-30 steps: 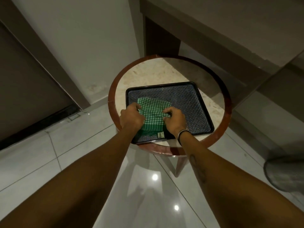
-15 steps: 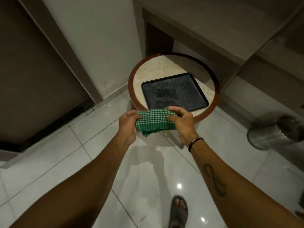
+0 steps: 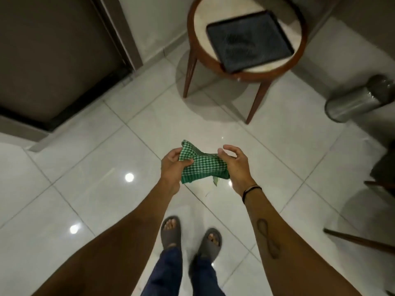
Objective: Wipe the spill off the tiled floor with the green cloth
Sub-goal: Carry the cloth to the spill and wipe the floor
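Observation:
The green checked cloth (image 3: 202, 165) hangs bunched between both hands above the white tiled floor (image 3: 106, 167). My left hand (image 3: 173, 167) pinches its left end between thumb and fingers. My right hand (image 3: 234, 165) holds the right end against the palm, with the fingers spread loosely. A small label dangles under the cloth. No spill stands out clearly on the glossy tiles; only light reflections and a faint mark below the cloth show.
A round wooden side table (image 3: 245, 71) with a black tray (image 3: 250, 39) stands ahead. A steel bin (image 3: 359, 99) is at the right, dark chair legs (image 3: 359, 240) lower right, a dark door (image 3: 53, 54) at the left. My sandalled feet (image 3: 190, 236) are below.
The cloth was lifted off the black tray and carried back and down over the floor. The view tipped downward, so the table now sits farther away and my feet show.

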